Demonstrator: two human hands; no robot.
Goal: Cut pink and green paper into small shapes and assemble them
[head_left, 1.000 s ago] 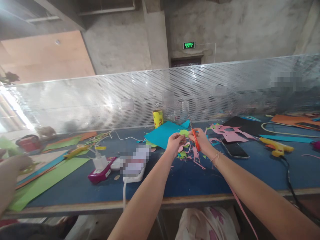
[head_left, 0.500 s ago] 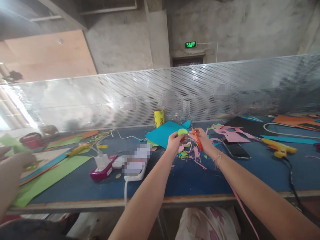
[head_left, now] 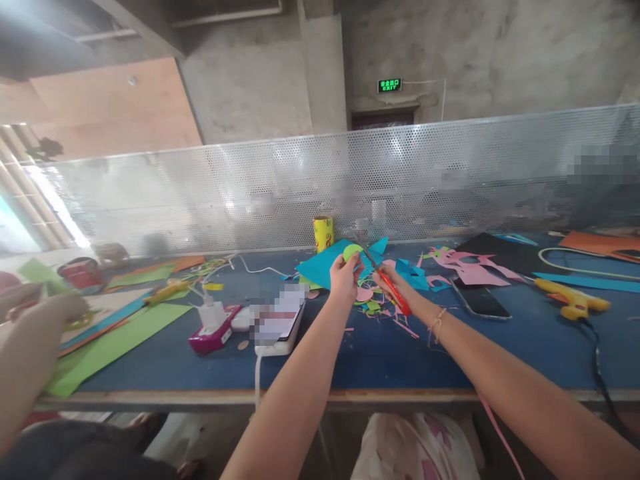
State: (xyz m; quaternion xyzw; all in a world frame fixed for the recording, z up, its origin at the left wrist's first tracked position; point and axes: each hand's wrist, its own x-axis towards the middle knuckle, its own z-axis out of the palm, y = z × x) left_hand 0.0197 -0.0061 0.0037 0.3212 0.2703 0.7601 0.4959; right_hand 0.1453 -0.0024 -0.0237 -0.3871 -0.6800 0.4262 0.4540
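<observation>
The paper piece [head_left: 352, 252] in my left hand [head_left: 345, 280] is lime green; the scissors [head_left: 396, 293] in my right hand [head_left: 411, 291] have red handles. My table [head_left: 390, 363] is deep blue with a tan front edge; near its back edge the cylinder [head_left: 323, 235] is yellow with red marks, the sheet [head_left: 319, 264] turquoise.

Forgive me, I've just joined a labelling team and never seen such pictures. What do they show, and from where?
There is no machine here, only a person's two bare hands. Every picture comes from one camera on that person's head, looking forward and down. The left hand holds a small rounded green piece; the right hand holds red-handled scissors close to it, though I can't tell whether they touch it. On the blue table lie a blue sheet, pink scraps, a dark phone and a yellow glue gun; a yellow cylinder stands behind the sheet, before a perforated screen. The arm at far left belongs to someone else.
</observation>
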